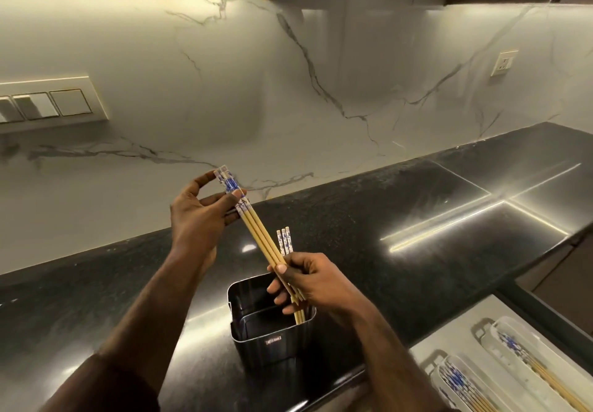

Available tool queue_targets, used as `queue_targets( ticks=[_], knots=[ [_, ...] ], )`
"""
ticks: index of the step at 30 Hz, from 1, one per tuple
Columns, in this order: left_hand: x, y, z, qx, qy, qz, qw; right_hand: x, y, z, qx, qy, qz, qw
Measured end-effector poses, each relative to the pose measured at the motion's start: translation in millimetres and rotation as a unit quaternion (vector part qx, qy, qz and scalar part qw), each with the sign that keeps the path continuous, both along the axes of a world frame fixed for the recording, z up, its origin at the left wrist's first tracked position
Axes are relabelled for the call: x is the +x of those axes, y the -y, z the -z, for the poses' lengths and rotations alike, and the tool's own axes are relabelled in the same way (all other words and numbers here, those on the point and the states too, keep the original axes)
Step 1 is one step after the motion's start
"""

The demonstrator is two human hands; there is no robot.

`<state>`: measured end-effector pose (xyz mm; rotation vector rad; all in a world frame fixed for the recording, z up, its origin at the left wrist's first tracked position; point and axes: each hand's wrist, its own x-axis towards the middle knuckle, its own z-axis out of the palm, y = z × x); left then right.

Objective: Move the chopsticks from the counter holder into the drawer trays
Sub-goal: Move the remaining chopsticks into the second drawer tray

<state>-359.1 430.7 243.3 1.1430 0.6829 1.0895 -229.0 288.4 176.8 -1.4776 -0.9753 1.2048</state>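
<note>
1. Here, head view: left hand (195, 216) pinches the patterned blue-and-white tops of a small bundle of chopsticks (260, 240); thumb and fingertips curled round them
2. Right hand (308, 280) grips the same bundle lower down, on the plain wooden shafts, fingers wrapped round; tips run on below this grip into the holder (272, 325)
3. Just behind the right-hand grip, three more chopsticks (285, 241) stand upright; probably in the holder, though their lower ends are hidden
4. Holder: dark metal, open-topped, on the black counter (417, 206), directly under the right hand
5. Well to the right of and below both grips: the open drawer, with clear drawer trays (519, 347) already holding patterned chopsticks
6. Handling, my judgement: light, stiff, thin sticks; smooth surface, so loose ones may slide or fan out. Best held as a bunch at two places along the length, as now, keeping them parallel for laying into a tray
</note>
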Motion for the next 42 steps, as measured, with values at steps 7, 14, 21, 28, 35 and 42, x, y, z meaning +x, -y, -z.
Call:
queue_targets(
  ticks=[7,14,21,28,35,42],
  knots=[
    [-2,28,15,-0.082,-0.006,0.022,0.996,2,23,-9,-0.020,-0.019,-0.050,0.998],
    [-13,78,16,-0.113,-0.033,0.102,0.988,-13,68,-22,-0.036,-0.048,-0.045,0.997],
    [-31,134,-6,-0.125,-0.002,0.198,0.972,-40,139,-43,-0.024,-0.065,-0.011,0.998],
    [-43,201,9,-0.151,-0.005,0.242,0.958,-76,220,-43,-0.040,-0.037,0.058,0.997],
    [-13,286,20,-0.195,-0.020,0.308,0.931,-65,317,-40,-0.084,-0.023,0.124,0.989],
    [56,383,29,-0.212,-0.042,0.362,0.907,-18,420,-37,-0.108,-0.034,0.189,0.975]
  ],
)
